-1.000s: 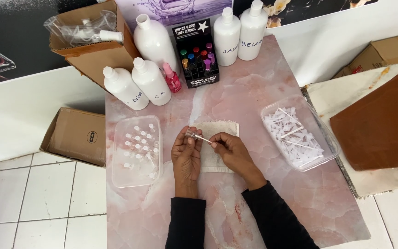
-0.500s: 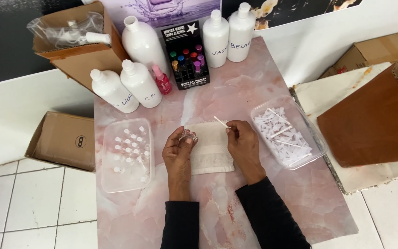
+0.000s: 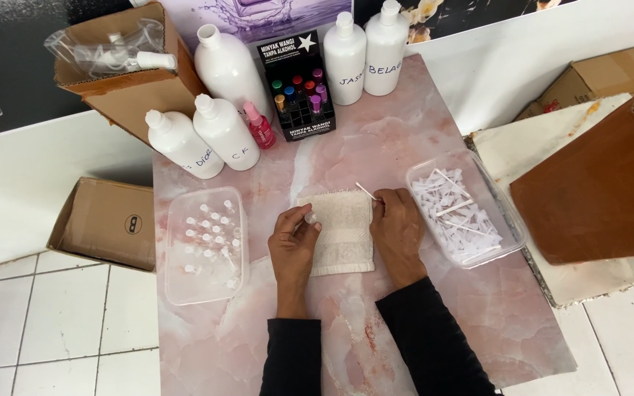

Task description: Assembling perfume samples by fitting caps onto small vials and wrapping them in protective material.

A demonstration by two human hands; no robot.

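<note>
Pinching a tiny clear vial (image 3: pixel 309 218), the left hand (image 3: pixel 293 246) rests over the beige cloth (image 3: pixel 340 233) on the desk (image 3: pixel 376 139); the right hand (image 3: pixel 396 227) grips a thin white stick (image 3: pixel 366 192). Both look light, slippery and fragile, best held by fingertips near the ends.

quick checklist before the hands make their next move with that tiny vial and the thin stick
1. Left hand grips small clear vial at the fingertips: ok.
2. Right hand pinches thin white stick, tip free: ok.
3. Stick lined up with vial mouth: not ok, they are apart.
4. Beige cloth lies flat under both hands: ok.
5. Tray of vials and tray of white sticks beside the hands: ok.
6. Vial empty or filled: cannot tell.
</note>
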